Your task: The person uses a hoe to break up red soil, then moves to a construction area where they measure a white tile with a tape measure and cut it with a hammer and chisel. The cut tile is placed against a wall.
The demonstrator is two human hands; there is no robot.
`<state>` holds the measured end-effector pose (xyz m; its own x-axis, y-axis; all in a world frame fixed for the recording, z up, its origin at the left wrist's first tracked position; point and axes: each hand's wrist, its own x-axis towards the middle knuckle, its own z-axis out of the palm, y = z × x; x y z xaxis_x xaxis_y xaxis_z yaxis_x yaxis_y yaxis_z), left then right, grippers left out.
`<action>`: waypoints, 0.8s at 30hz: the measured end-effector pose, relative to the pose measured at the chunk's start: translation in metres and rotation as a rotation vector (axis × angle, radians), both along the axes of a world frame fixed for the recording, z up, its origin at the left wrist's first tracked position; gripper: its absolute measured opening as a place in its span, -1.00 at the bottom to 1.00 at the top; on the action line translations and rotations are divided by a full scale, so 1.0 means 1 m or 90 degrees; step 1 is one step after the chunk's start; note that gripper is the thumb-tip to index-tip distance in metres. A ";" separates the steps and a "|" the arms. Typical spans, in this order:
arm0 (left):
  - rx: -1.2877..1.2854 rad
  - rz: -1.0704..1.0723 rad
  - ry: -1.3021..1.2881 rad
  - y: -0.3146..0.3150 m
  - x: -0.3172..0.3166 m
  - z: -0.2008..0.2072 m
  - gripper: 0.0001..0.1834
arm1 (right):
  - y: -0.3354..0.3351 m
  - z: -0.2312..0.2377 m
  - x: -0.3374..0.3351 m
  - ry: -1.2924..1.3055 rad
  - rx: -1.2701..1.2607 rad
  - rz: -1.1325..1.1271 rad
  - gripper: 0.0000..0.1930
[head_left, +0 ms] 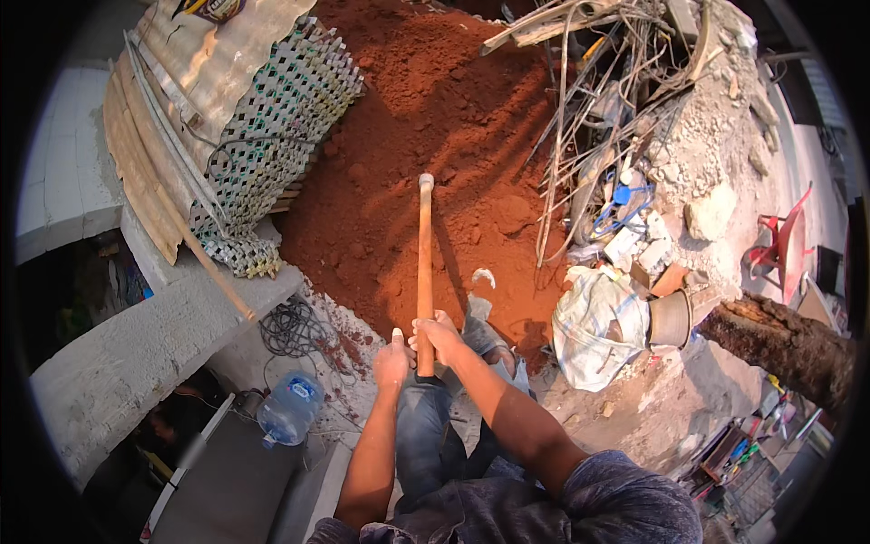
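We seem poised to work the soil (372, 245) — right grip (439, 336) wrapped round the handle (424, 263) jutting out over it, left grip (392, 365) alongside, its hold we cannot tell — and the next move likely needs both firm

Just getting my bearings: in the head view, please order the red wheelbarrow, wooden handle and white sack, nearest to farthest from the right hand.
1. Wooden handle: held in the right hand.
2. White sack: out to the right.
3. Red wheelbarrow: much farther right, near the picture's edge.
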<state>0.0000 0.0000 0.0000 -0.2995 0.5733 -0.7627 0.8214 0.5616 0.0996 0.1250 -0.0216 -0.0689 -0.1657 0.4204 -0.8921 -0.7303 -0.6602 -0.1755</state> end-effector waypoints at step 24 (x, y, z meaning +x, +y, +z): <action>-0.279 -0.616 -0.060 0.271 0.107 -0.130 -0.54 | 0.121 0.044 -0.030 -0.231 -0.037 0.005 -0.77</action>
